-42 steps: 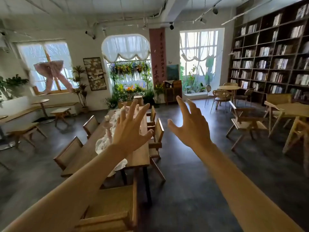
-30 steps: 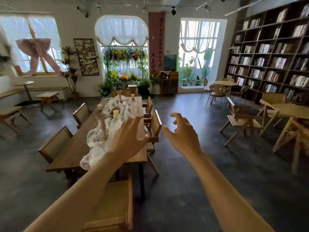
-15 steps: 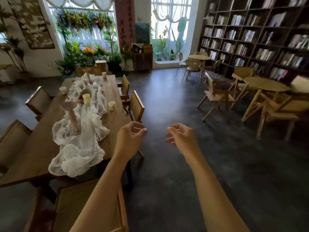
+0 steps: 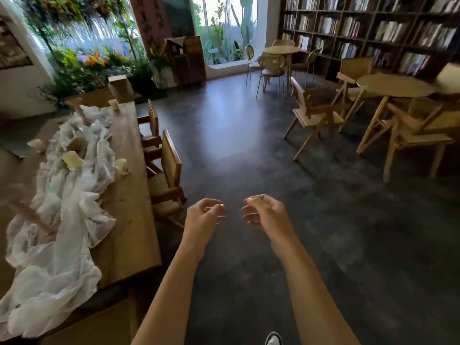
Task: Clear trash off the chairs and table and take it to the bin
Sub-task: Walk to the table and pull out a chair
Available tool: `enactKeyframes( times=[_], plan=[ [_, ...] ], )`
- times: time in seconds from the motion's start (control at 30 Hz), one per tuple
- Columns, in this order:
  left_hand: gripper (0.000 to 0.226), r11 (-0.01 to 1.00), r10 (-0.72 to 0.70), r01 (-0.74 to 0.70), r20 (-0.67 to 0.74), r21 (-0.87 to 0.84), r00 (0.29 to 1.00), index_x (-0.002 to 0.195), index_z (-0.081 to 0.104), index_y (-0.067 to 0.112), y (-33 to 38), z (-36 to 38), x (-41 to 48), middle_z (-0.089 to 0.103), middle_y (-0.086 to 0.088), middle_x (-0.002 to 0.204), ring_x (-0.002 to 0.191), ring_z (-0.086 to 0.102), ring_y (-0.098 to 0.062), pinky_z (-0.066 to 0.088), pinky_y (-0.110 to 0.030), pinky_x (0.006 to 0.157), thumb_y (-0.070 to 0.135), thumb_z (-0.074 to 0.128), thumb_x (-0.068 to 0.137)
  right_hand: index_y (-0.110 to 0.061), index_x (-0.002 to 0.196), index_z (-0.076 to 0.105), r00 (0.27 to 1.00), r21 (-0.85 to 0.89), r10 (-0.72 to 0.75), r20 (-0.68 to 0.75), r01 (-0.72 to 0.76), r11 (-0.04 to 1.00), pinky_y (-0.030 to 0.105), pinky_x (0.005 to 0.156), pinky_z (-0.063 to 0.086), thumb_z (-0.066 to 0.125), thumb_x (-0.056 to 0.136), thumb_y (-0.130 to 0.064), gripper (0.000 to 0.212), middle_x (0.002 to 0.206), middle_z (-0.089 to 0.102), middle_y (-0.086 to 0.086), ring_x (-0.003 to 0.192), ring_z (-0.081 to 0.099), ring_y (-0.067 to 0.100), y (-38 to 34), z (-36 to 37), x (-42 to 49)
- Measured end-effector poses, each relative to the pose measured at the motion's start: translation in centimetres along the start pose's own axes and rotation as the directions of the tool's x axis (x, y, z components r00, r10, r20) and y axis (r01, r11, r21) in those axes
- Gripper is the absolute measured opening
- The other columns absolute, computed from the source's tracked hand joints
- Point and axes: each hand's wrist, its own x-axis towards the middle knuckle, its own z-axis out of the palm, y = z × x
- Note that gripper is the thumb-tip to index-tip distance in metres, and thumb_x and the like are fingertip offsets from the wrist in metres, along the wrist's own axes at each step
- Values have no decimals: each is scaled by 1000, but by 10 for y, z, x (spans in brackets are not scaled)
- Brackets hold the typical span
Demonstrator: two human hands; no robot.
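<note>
A long wooden table (image 4: 129,220) runs along the left, draped with a crumpled white gauze cloth (image 4: 57,220). Several small pale paper cups lie on it: one cup (image 4: 121,166) by the right edge, another cup (image 4: 72,159) on the cloth, a third cup (image 4: 114,103) at the far end. Two wooden chairs stand at the table's right side, the near chair (image 4: 169,175) and the far chair (image 4: 151,123). My left hand (image 4: 204,217) and my right hand (image 4: 265,212) hang over the dark floor right of the table, fingers loosely curled, holding nothing. No bin is in view.
Round wooden tables (image 4: 395,85) with chairs (image 4: 313,115) stand at the right, before a tall bookshelf (image 4: 373,28). A wooden cabinet (image 4: 186,61) and flower display (image 4: 87,61) stand at the back. Dark open floor (image 4: 236,145) stretches ahead. Another chair's seat (image 4: 99,324) is at the bottom left.
My view has tilted down and moved forward along the table's right side. Both hands dropped from raised with spread fingers to low with fingers curled.
</note>
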Motion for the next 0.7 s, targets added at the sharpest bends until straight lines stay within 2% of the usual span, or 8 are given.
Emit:
enactKeyframes(
  times=[0.07,0.2,0.4,0.57,0.7],
  plan=[
    [7,1000,-18,18,1,-1,1000,97,69,17,10,21,36,75,-6,95,92,74,-23,60,-36,88,15,62,100,-13,90,72,1000,-19,-8,21,8,1000,24,62,58,66,97,-23,14,77,79,0,70,75,12,-8,-12,37],
    [8,999,-39,38,-8,-11,999,100,70,17,21,55,106,77,-3,93,89,75,-20,60,-30,82,17,62,100,-14,87,72,1000,-15,12,28,-11,1000,27,64,55,65,97,-21,13,74,78,-1,68,73,12,-22,-31,121],
    [9,989,-148,144,-139,-44,979,102,70,19,25,52,191,77,3,91,83,75,-8,56,-18,67,21,62,100,-15,92,74,989,5,114,94,-115,993,25,64,55,66,95,-25,14,80,79,0,74,75,12,-25,-21,209],
    [11,975,-210,185,-235,-127,949,103,70,18,11,39,279,77,-2,96,90,74,-17,57,-33,83,22,61,100,-16,88,74,975,-71,150,165,-140,988,26,66,55,64,96,-22,14,80,79,0,71,74,10,-29,12,293],
    [12,967,-236,194,-287,-168,928,103,70,19,-2,30,364,77,-1,97,93,73,-18,57,-35,85,24,60,100,-15,90,74,963,-160,156,221,-122,980,26,67,57,64,96,-21,13,80,79,2,72,74,11,-40,53,373]
  ],
)
